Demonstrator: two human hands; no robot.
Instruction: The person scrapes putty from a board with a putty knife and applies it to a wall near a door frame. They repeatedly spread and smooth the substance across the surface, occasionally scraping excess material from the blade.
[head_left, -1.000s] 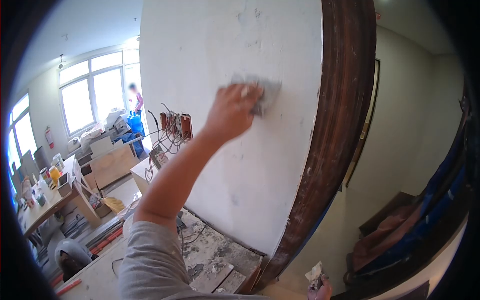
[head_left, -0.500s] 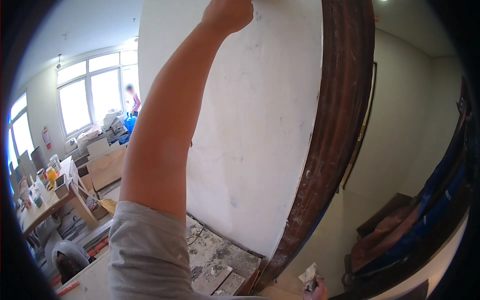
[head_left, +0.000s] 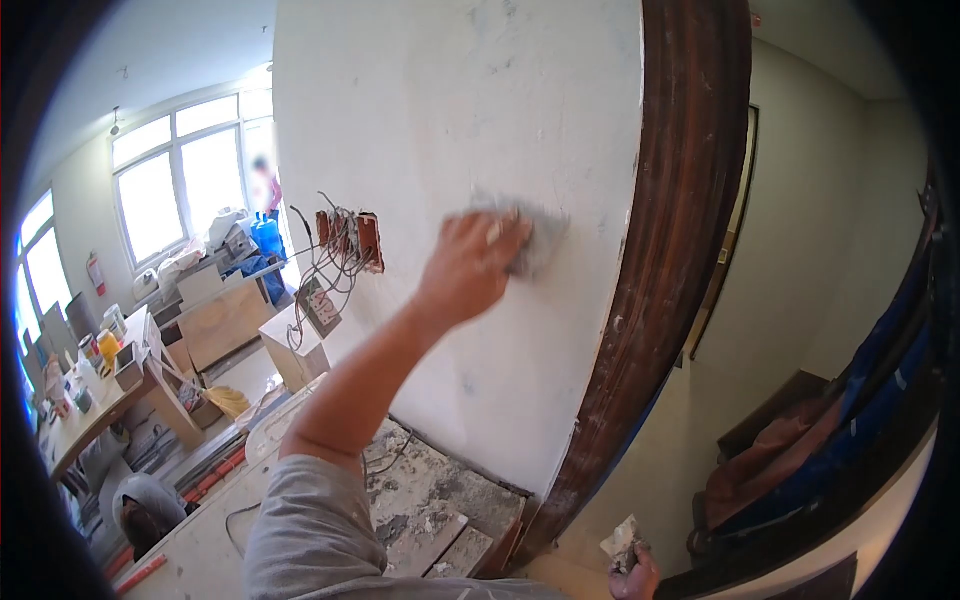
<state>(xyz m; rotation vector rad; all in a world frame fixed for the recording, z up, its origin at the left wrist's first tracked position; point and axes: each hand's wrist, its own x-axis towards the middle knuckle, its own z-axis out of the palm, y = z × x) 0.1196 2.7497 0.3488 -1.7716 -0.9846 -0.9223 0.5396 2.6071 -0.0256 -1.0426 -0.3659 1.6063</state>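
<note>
My left hand is closed around a grey flat-bladed tool, seemingly a putty knife, pressed against the white wall. Motion blurs the blade, and its handle is hidden in my fingers. Low at the right, my right hand grips a second putty knife caked with pale putty, held away from the wall. Faint grey smudges mark the wall surface around my left hand.
Loose wires hang from an open electrical box left of my arm. Dark wooden trim borders the wall's right edge. A debris-covered ledge lies below. A cluttered table and a distant person are at the left.
My left hand has come down from the top of the view to the middle of the wall. The wires, previously behind my arm, now show. My right hand stays nearly in place.
</note>
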